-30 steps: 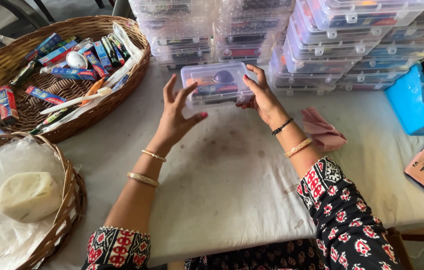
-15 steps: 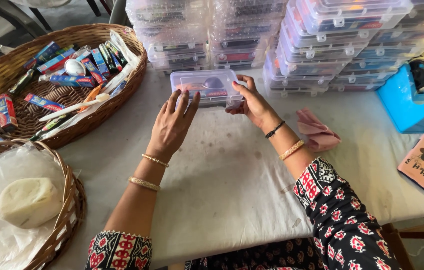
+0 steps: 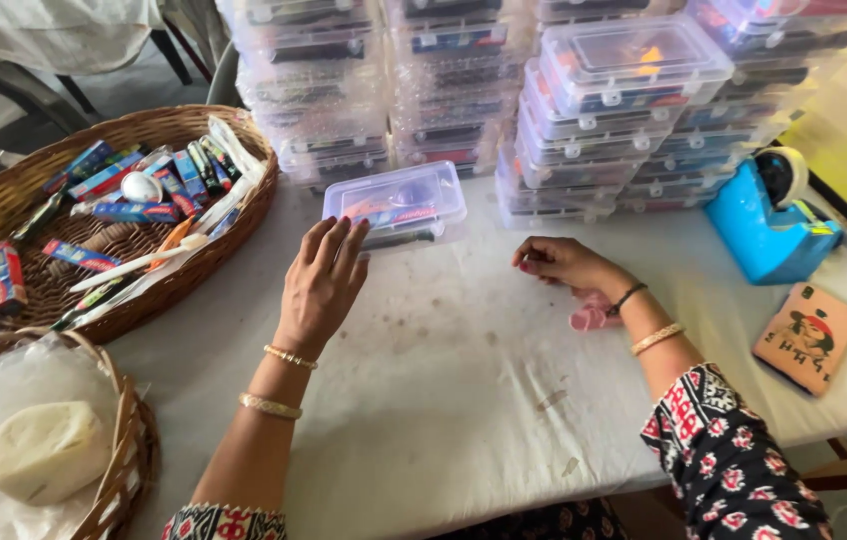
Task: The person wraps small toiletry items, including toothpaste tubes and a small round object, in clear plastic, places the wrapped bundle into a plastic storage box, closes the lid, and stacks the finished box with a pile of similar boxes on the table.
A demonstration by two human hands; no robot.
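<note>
Left hand point(image 3: 322, 282) flat, fingers spread forward; right hand point(image 3: 561, 262) loosely curled, palm down

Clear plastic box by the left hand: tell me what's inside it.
Through the lid of the clear box show small packaged items in red, blue and orange, plus something dark along the front. Glare on the lid and the left hand at its front edge hide the rest, so no count is possible.

Soft, even daylight fills the scene, bright but not harsh. The white worktop point(image 3: 464, 400) shows only faint shadows under the arms. Pale glare washes the clear stacked boxes point(image 3: 584, 110) at the top. Edges bow slightly from the wide lens; focus is sharp.
</note>
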